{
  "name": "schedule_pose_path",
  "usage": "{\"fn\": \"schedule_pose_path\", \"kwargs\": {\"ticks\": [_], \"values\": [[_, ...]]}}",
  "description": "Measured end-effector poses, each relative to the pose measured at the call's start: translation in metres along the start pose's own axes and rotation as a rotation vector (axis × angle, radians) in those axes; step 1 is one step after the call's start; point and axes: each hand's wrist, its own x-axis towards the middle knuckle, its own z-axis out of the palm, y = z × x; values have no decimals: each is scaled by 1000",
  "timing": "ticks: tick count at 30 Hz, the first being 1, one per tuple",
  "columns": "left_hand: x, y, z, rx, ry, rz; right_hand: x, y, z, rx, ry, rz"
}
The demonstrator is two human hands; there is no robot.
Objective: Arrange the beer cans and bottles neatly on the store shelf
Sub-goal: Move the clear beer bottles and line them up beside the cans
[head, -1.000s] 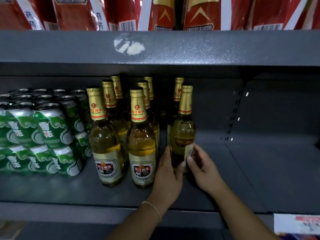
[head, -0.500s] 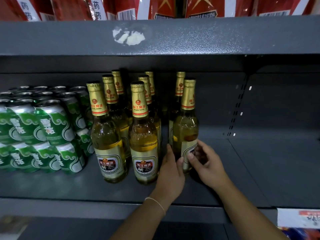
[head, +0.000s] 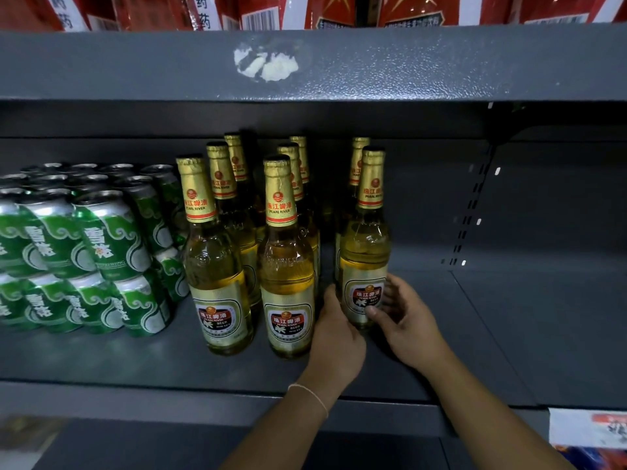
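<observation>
Held bottle: a Pearl River beer bottle (head: 364, 239) stands upright on the grey shelf (head: 509, 334), front of the right-hand bottle column, just right of the two front bottles.
Change in the bottle: its red-and-gold label now faces near, toward the camera; half a second ago the label was turned to the right and only partly seen, and a second ago it was almost out of sight.
Left hand: the left hand (head: 334, 337) curls around the bottle's lower left side, thumb across the near face, as in the earlier frames.
Right hand: the right hand (head: 405, 320) holds the lower right side, its fingers wrapped behind and its thumb now lying under the label.
Other bottles: a front-left bottle (head: 215, 262) and a front-middle bottle (head: 286, 266) stand with labels facing near, more bottles in rows behind them; none has shifted.
Cans: green beer cans (head: 84, 252) sit stacked two high at the left of the shelf, unchanged.
Upper shelf: red packages (head: 258, 11) line the far top.
</observation>
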Motion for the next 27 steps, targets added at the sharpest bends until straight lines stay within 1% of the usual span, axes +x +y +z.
{"fn": "schedule_pose_path", "kwargs": {"ticks": [8, 17, 22, 27], "values": [[0, 0, -1, 43, -22, -6, 3, -2, 7, -32, 86, -35], [1, -2, -1, 50, -53, -47, 5, -2, 8, -14, 85, -27], [0, -1, -2, 46, -49, -58, 3, 1, 5, -19, 33, -23], [0, 0, -2, 48, -57, -59, 3, 1, 7, -43, 46, -30]]}}
